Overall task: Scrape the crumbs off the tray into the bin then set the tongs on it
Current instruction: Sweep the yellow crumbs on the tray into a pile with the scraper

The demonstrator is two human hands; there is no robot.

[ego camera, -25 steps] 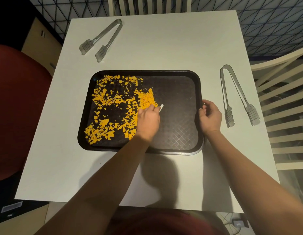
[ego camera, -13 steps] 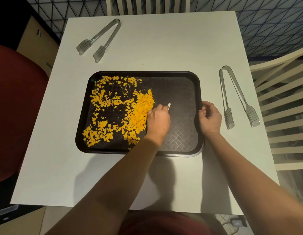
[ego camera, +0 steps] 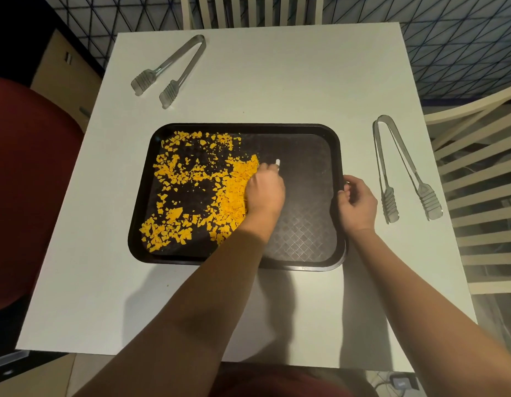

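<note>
— Lying where, the crumbs (ego camera: 191,190)?
— Across the left half of the dark tray (ego camera: 306,239), mid-tabletop (ego camera: 277,81). My left hand (ego camera: 264,191) pinches a small white scraper (ego camera: 277,162) against them; my right hand (ego camera: 357,203) grips the tray's right rim.
— The tongs?
— One pair (ego camera: 406,170) right of the tray, another pair (ego camera: 171,70) far left.

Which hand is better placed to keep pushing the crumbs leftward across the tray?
Left. The left hand sits on the tray against the crumbs, holding a small white scraper. The right hand grips the tray's right rim.
</note>
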